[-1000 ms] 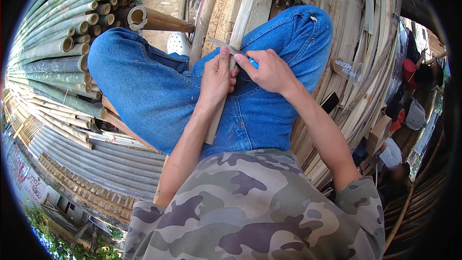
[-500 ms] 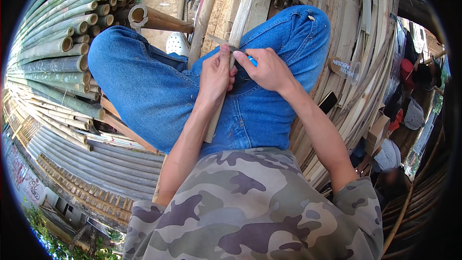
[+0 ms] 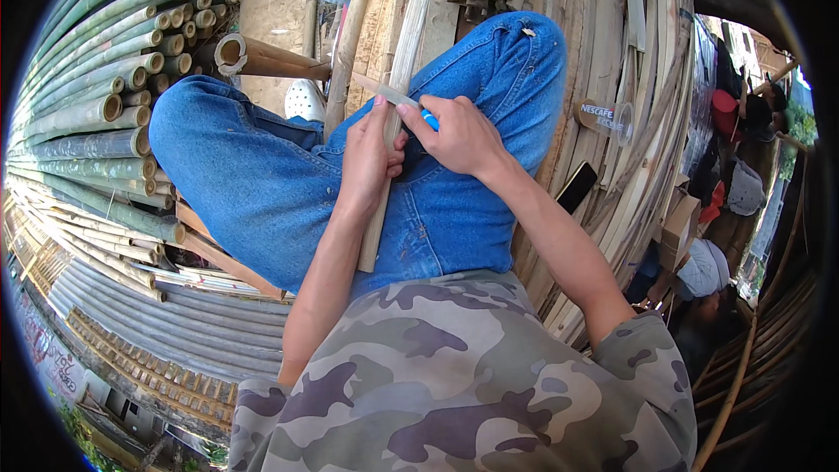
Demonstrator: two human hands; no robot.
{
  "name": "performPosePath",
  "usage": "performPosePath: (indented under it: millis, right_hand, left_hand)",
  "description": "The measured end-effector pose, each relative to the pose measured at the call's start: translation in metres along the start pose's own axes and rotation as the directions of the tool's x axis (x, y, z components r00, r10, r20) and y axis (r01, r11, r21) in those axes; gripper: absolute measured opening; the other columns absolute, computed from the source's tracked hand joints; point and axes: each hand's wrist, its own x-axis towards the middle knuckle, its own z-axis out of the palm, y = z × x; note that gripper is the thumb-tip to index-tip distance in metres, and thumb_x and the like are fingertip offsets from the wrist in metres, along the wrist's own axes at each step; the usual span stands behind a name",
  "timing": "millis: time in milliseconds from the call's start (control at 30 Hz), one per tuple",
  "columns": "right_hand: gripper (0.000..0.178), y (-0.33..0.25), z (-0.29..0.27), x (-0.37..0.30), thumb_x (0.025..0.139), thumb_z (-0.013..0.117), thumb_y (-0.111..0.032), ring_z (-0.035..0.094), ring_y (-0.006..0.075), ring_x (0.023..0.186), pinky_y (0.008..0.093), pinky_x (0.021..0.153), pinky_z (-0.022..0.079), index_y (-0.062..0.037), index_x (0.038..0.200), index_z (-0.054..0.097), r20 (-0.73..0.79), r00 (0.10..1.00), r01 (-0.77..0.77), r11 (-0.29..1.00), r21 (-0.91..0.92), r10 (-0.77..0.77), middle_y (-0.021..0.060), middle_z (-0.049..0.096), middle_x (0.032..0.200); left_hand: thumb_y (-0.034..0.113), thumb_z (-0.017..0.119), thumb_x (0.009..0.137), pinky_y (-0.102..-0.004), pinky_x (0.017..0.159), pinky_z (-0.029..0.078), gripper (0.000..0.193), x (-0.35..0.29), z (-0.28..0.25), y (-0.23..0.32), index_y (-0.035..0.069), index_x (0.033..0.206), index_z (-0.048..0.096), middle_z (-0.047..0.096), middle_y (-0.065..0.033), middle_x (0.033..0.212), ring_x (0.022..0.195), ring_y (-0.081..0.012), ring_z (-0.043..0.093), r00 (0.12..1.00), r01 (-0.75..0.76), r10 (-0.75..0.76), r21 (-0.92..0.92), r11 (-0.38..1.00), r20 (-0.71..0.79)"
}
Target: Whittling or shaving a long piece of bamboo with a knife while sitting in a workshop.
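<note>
Left hand [image 3: 371, 157] wrapped around long bamboo strip [image 3: 384, 166], fingers closed on it. Strip lies across lap over blue jeans [image 3: 262, 183], running up toward bamboo slats [image 3: 629, 61] beyond knees. Right hand [image 3: 459, 135] clenched on blue-handled knife [image 3: 411, 105], blade set against strip just above left hand. Stacked bamboo poles [image 3: 96, 105] at left. Dark phone [image 3: 577, 186] and clear plastic cup [image 3: 612, 118] on slats at right.

Both forearms bare, coming up from the lower edge and meeting over the lap. Left hand [image 3: 369, 153] upright, fingers straight and pressed together, thumb toward the right hand. Right hand [image 3: 459, 135] closed in a fist, knuckles up, wrist bent slightly, elbow out to the right. Hands touching at the thumbs.
</note>
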Motion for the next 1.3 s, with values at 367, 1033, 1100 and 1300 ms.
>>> performPosePath:
  millis: [367,1033,1100,1300]
  right_hand:
    - [0.044,0.010,-0.079,-0.027,0.100,0.057,-0.041,0.049,0.0147,0.058,0.0315,0.058,0.040,-0.0004,0.083,0.059,-0.534,0.802,-0.066,0.928,0.368,0.269,0.0059,0.055,0.062]
    - [0.025,-0.023,0.016,-0.035,0.082,0.075,-0.014,0.065,0.0391,0.084,0.0451,0.069,0.049,-0.0010,0.092,0.056,-0.191,0.979,-0.078,0.996,-0.038,0.070,0.0142,0.061,0.085]
    - [0.023,-0.019,0.016,-0.027,0.082,0.074,-0.014,0.065,0.0393,0.083,0.0446,0.069,0.050,-0.0011,0.092,0.057,-0.186,0.978,-0.096,0.995,0.021,0.098,0.0138,0.064,0.086]
    - [0.029,-0.009,-0.008,0.024,0.079,0.080,-0.020,0.069,0.0254,0.071,0.0389,0.067,0.050,0.0005,0.087,0.061,-0.149,0.963,-0.131,0.872,0.472,0.226,0.0173,0.069,0.077]
  left_hand:
    - [0.041,0.045,0.103,-0.0174,0.048,0.030,0.043,-0.026,-0.006,0.035,0.004,0.120,0.056,0.048,0.0021,0.075,0.054,-0.0027,0.036,0.999,-0.007,0.004,0.047,0.999,0.047]
    - [0.032,0.047,0.104,-0.0172,0.050,0.034,0.036,-0.064,-0.047,0.035,0.004,0.126,0.054,0.049,0.0023,0.077,0.057,-0.0022,0.041,0.998,-0.045,0.038,0.173,0.984,0.041]
    - [0.032,0.048,0.104,-0.0172,0.050,0.034,0.036,-0.063,-0.046,0.035,0.004,0.125,0.054,0.049,0.0026,0.076,0.057,-0.0022,0.041,0.998,-0.061,0.054,0.182,0.981,0.044]
    - [0.032,0.048,0.103,-0.0173,0.050,0.034,0.035,-0.058,-0.048,0.035,0.004,0.123,0.055,0.049,0.0027,0.075,0.056,-0.0027,0.041,0.997,-0.057,0.049,0.156,0.986,0.057]
